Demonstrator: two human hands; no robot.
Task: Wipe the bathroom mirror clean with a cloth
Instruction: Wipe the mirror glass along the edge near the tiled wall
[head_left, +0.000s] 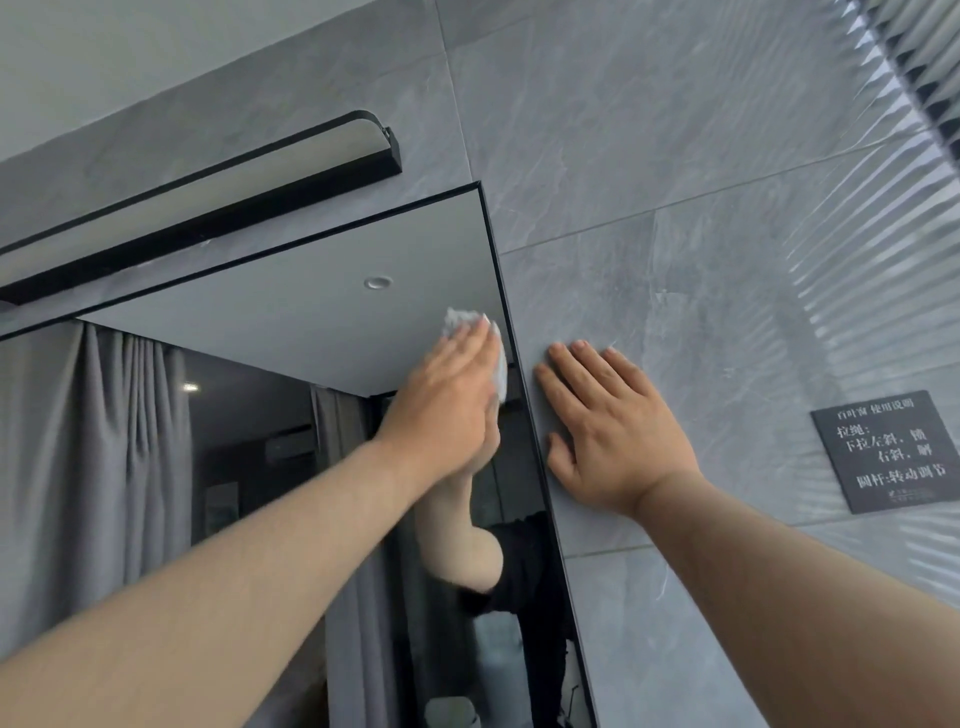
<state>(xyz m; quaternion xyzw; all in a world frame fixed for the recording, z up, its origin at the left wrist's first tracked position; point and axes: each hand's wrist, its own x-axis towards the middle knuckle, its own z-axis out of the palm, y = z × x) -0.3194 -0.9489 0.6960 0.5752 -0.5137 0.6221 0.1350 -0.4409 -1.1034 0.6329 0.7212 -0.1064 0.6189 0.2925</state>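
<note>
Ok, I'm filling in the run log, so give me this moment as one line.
left hand: presses cloth flat on mirror, upper right corner | right hand: flat on tile wall | stage: wiping

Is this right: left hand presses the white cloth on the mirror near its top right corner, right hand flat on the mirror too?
Not quite. The head view shows the right hand flat on the grey wall tile, beside the mirror frame. The left hand and white cloth are as stated.
</note>
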